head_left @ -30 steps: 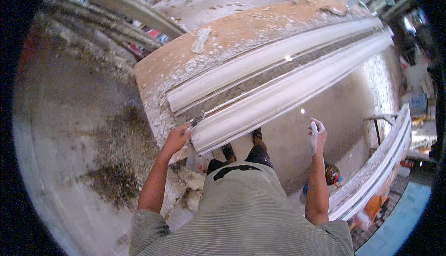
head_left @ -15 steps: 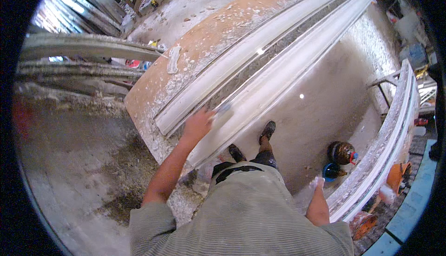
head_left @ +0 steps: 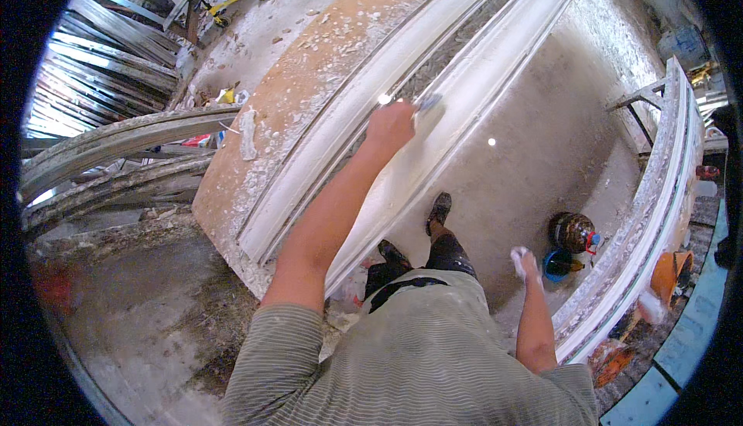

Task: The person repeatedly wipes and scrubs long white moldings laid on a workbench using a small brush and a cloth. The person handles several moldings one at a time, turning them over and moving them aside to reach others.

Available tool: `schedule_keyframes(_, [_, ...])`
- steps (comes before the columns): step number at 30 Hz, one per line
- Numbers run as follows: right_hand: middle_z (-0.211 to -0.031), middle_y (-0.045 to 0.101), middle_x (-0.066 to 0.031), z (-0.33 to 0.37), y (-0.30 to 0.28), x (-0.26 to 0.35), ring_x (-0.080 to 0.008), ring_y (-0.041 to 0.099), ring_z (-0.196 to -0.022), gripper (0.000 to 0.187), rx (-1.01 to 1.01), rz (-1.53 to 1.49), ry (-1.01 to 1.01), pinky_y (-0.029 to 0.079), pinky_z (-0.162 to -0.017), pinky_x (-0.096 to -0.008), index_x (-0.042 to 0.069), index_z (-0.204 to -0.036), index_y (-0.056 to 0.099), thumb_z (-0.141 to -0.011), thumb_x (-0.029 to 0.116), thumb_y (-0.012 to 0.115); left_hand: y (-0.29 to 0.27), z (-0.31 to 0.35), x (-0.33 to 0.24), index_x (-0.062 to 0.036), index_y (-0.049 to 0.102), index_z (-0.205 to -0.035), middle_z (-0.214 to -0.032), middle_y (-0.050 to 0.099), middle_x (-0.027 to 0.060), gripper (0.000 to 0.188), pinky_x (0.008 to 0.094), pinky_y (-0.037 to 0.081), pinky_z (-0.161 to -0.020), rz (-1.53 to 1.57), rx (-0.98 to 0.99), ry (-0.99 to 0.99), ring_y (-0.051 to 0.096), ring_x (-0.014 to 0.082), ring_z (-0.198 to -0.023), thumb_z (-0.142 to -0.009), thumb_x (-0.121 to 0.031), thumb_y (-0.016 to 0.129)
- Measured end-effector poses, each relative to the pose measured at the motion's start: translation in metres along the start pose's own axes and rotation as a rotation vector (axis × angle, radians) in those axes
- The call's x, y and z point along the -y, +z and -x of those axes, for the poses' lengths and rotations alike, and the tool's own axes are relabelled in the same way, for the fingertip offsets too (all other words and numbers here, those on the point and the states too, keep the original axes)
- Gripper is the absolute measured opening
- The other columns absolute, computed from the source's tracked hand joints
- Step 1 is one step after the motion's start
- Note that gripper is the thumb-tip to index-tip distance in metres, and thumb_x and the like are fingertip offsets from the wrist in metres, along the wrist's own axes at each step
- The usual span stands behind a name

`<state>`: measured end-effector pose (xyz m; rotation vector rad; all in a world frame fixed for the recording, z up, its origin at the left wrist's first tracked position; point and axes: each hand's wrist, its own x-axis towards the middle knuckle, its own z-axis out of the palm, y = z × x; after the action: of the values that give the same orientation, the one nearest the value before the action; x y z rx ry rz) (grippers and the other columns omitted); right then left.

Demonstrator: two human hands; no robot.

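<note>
Near moulding [head_left: 495, 62]: long white ridged strip, landmark for all places below; lies aslant along the table's near edge.
Work table [head_left: 210, 195]: tan board spotted with white crumbs and flakes, beneath the near moulding and extending left of it.
Far moulding [head_left: 337, 140]: second long white strip, left of the near moulding and roughly parallel, a dark grey gap between.
Left hand [head_left: 391, 128]: over the near moulding's left edge, arm stretched out; fingers closed around a small grey hand tool.
Small grey hand tool [head_left: 428, 102]: at the near moulding, held in the left hand; exact kind lost to blur, contact with the surface cannot be told.
Right hand [head_left: 524, 262]: well apart from the near moulding, to its right; whitened fingers look loosely bent, but whether they hold anything cannot be told.
Round brown jug [head_left: 567, 229]: blue cap, red handle; on the floor right of the near moulding.
Blue round bowl [head_left: 551, 265]: near the right hand, just beside the jug, right of the near moulding.
Propped moulding [head_left: 662, 201]: long, white, grey-flecked, on a stand far right of the near moulding.
Orange container [head_left: 667, 275]: beyond the propped moulding, far right of the near moulding.
Curved grey beam [head_left: 124, 143]: well left of the near moulding.
</note>
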<state>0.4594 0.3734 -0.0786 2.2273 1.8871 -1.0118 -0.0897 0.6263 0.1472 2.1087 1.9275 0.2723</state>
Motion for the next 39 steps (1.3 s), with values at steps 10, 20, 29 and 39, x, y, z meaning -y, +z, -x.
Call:
schedule_keyframes(10, [-0.074,0.062,-0.0068,-0.105,-0.08,0.02,-0.0142,0.057,-0.055,0.023,-0.146,-0.797,0.336,0.046,-0.047,-0.0312,0.006,-0.097,0.062,-0.098,0.025,0.052,-0.038,0.157,0.04,-0.0184,0.061,-0.124,-0.116,0.062,0.0115,0.043,0.0446,0.055,-0.078,-0.094,0.264,-0.108,0.066,0.0341,-0.093,-0.081,-0.013,0.064])
schedule_keyframes(20, [-0.076,0.064,-0.0065,0.015,0.018,-0.088,-0.0213,0.061,-0.055,0.017,0.311,-0.713,0.807,0.049,-0.044,-0.0346,0.009,-0.098,0.065,-0.09,0.021,0.056,0.0,-0.067,-0.013,-0.0124,0.067,-0.112,-0.111,0.067,0.0162,0.033,0.0466,0.052,-0.087,0.003,0.145,-0.075,0.064,0.0357,-0.1,-0.081,-0.021,0.062])
schedule_keyframes(29, [-0.078,0.063,-0.0012,0.079,-0.007,-0.017,-0.011,0.061,-0.06,0.017,-0.099,-0.649,0.468,0.048,-0.048,-0.0264,0.007,-0.106,0.066,-0.092,0.015,0.06,-0.001,-0.096,-0.033,-0.0099,0.066,-0.111,-0.103,0.069,0.0184,0.034,0.048,0.052,-0.086,0.021,0.147,-0.009,0.065,0.0374,-0.101,-0.08,-0.021,0.059])
schedule_keyframes(39, [-0.08,0.067,-0.0058,0.17,0.094,-0.012,-0.0152,0.063,-0.06,0.023,0.185,-0.636,0.54,0.05,-0.049,-0.0314,0.005,-0.104,0.066,-0.089,0.022,0.063,-0.025,0.391,0.126,-0.0028,0.059,-0.125,-0.12,0.062,0.0154,0.038,0.0359,0.043,-0.1,0.479,0.077,-0.524,0.057,0.0258,-0.115,-0.092,-0.02,0.063])
